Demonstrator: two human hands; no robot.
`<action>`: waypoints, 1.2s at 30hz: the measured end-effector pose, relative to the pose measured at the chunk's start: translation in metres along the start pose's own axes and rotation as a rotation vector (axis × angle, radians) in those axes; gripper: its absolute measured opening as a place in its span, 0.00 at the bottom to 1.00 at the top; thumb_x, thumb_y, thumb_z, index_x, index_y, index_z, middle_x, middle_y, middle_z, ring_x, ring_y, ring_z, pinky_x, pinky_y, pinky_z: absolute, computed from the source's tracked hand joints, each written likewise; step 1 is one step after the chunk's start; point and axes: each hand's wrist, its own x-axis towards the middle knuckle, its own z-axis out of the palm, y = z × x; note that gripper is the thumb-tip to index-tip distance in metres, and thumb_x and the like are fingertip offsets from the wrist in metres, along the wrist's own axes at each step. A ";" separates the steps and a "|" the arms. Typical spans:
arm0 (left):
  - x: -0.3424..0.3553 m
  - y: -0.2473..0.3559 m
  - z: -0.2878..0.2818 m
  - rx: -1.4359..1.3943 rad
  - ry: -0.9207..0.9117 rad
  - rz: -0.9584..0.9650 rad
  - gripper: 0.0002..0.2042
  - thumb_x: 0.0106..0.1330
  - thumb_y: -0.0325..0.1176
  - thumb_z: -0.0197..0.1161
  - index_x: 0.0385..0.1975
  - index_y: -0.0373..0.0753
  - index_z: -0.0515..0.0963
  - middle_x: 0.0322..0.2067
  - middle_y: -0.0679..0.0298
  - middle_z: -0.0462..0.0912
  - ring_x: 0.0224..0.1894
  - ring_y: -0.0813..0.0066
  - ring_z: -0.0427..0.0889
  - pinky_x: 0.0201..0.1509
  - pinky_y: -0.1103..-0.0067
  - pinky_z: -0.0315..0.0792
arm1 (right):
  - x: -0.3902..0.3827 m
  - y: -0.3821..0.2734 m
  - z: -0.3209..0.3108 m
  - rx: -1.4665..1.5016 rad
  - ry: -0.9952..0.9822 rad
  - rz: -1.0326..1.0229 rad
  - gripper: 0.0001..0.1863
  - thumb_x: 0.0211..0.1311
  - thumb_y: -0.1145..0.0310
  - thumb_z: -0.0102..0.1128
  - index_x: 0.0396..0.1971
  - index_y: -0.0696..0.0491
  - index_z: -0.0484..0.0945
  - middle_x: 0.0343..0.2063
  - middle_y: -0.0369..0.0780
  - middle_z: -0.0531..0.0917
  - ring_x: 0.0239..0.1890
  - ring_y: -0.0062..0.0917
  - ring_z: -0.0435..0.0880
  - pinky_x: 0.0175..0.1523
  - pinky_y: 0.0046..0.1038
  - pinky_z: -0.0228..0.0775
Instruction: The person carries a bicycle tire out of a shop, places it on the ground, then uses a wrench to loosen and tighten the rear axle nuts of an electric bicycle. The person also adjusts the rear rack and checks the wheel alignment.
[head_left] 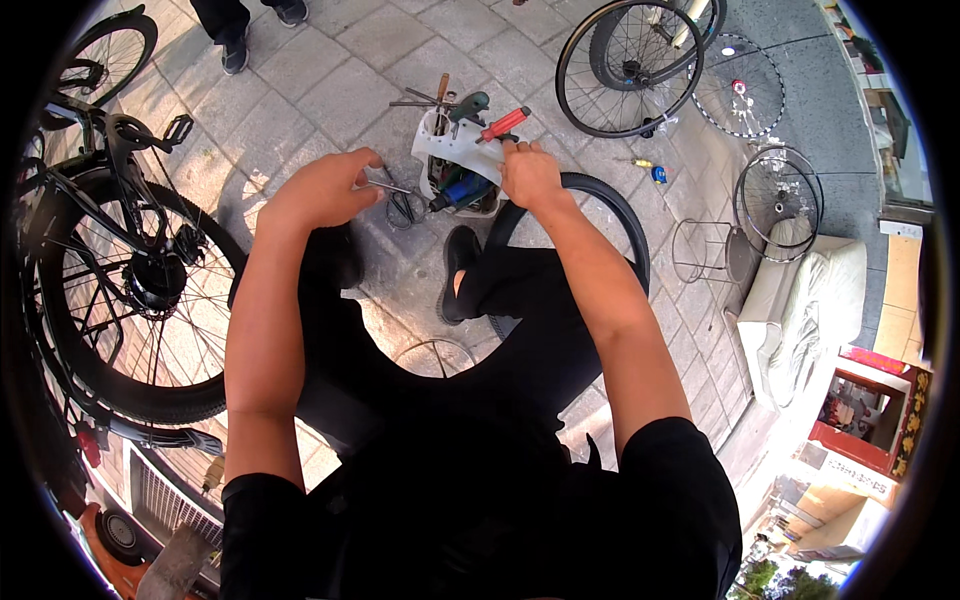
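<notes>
My left hand [325, 190], thumb and index finger apart, is curved over a slim silver tool [392, 187]; I cannot tell whether it touches it. A dark looped tool [405, 212] lies just beyond on the paving. My right hand [530, 178] grips the right side of a white plastic tool container [470, 144]. A red-handled screwdriver [505, 124], a dark green tool [470, 105] and several rods stick out at its top, and a blue tool [463, 192] shows in its lower part.
A black bicycle [150, 270] stands close on my left. A tyre [625, 210] lies by my right leg. Loose wheels [625, 70], a blue tape measure [658, 175], a stool [740, 250] and a pale sofa [795, 320] are at the right. Another person's feet [235, 55] show at the top.
</notes>
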 end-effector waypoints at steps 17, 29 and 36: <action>0.009 0.000 0.005 -0.015 -0.055 -0.086 0.22 0.69 0.37 0.68 0.61 0.38 0.74 0.42 0.56 0.87 0.34 0.67 0.85 0.41 0.70 0.78 | -0.015 0.128 -0.021 0.371 -0.171 0.328 0.19 0.66 0.54 0.62 0.44 0.53 0.88 0.44 0.50 0.88 0.52 0.46 0.86 0.58 0.40 0.76; 0.017 0.006 0.005 -0.019 -0.053 -0.033 0.21 0.69 0.36 0.68 0.59 0.36 0.75 0.39 0.56 0.87 0.34 0.65 0.86 0.42 0.70 0.77 | 0.003 0.112 0.029 0.885 -0.528 0.515 0.23 0.68 0.55 0.60 0.39 0.66 0.82 0.35 0.45 0.88 0.28 0.30 0.88 0.34 0.34 0.84; 0.017 0.009 0.005 -0.044 -0.026 -0.007 0.21 0.69 0.38 0.68 0.59 0.38 0.75 0.41 0.55 0.88 0.38 0.61 0.86 0.45 0.68 0.77 | 0.002 0.106 0.010 1.109 -0.652 0.742 0.28 0.64 0.51 0.63 0.47 0.65 0.79 0.35 0.48 0.88 0.25 0.31 0.88 0.31 0.32 0.82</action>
